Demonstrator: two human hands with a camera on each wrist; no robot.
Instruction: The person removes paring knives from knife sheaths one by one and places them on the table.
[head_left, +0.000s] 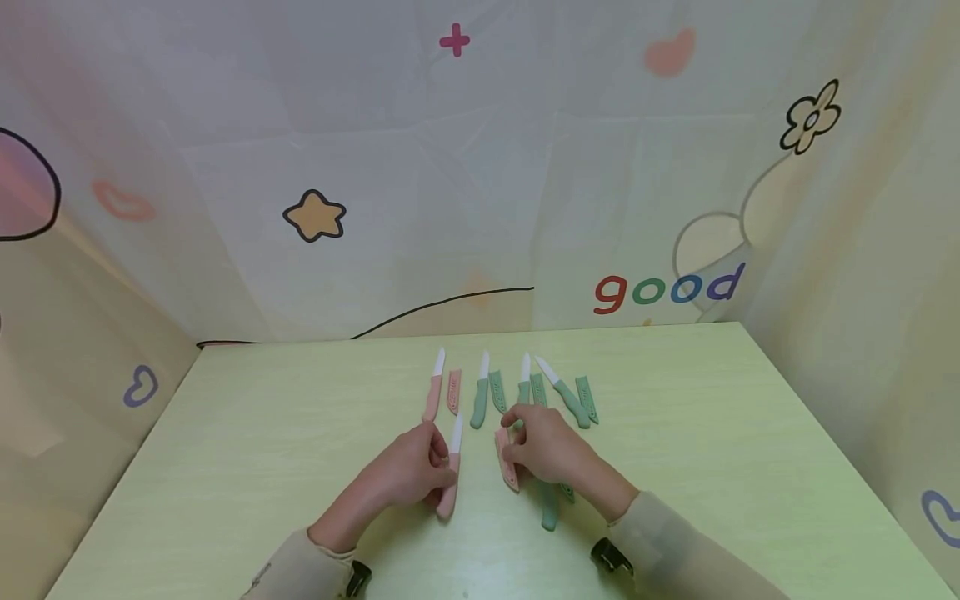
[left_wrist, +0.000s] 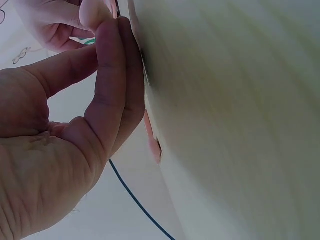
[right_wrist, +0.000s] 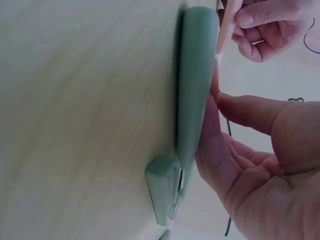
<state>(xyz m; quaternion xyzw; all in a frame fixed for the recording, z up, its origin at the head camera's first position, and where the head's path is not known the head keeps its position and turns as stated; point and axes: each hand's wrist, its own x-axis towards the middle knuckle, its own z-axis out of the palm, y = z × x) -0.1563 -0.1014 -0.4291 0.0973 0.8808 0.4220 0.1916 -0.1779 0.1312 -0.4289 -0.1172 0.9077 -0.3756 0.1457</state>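
My left hand (head_left: 408, 468) pinches the pink handle of a small knife (head_left: 448, 498), its white blade (head_left: 457, 435) pointing away from me. In the right wrist view that pink knife (right_wrist: 230, 25) shows between the left thumb and fingers. To its right, my right hand (head_left: 553, 442) holds a pink knife sheath (head_left: 505, 461) between thumb and fingers. Under the right hand and forearm lie a green knife (head_left: 549, 510) and a green sheath (head_left: 567, 492), both partly hidden. Closer up, the green handle (right_wrist: 195, 80) runs beside the right fingers.
Behind the hands lie another pink knife (head_left: 433, 398) with a pink sheath (head_left: 453, 392), and green knives (head_left: 481, 400) with green sheaths (head_left: 498, 392). The rightmost green knife (head_left: 572, 403) lies slanted. A printed curtain (head_left: 420, 167) stands behind the pale green table (head_left: 712, 467).
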